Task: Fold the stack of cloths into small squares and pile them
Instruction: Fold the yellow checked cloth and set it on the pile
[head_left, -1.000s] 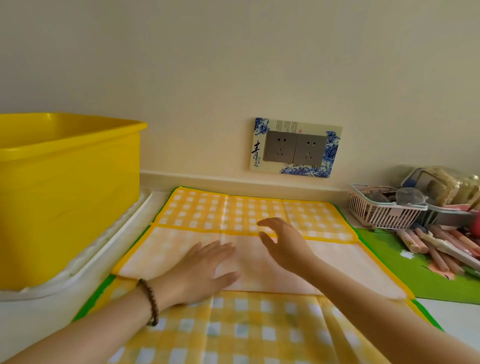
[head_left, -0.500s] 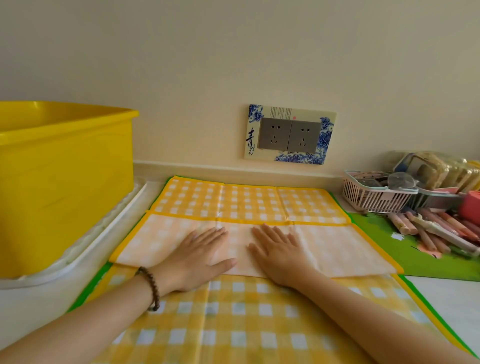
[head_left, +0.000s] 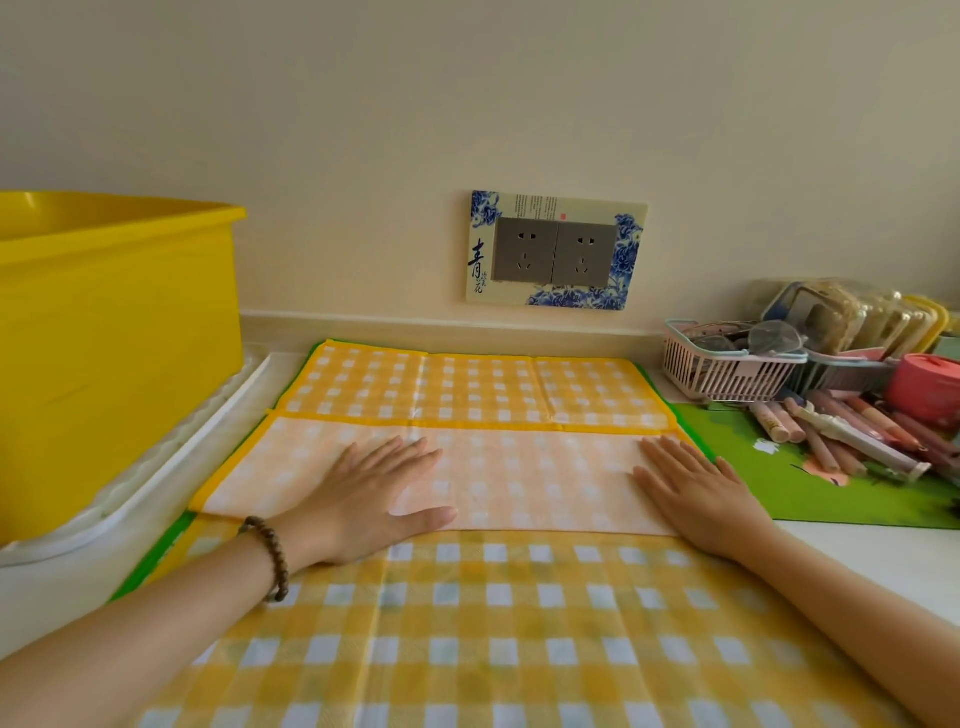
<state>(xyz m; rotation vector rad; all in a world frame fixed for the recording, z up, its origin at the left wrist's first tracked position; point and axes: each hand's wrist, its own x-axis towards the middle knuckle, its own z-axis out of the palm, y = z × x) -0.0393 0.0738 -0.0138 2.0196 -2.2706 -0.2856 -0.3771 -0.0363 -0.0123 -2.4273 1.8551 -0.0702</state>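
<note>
Head: cloth (head_left: 540, 486) flat under left grip (head_left: 363, 496), right grip (head_left: 698, 493).

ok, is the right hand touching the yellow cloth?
Touching. The head view shows the right hand lying flat, fingers straight, on the right end of the cloth.

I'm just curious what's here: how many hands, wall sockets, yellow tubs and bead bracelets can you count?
Hands: 2, the left hand and the right hand
Wall sockets: 2
Yellow tub: 1
Bead bracelet: 1
Total: 6
</note>
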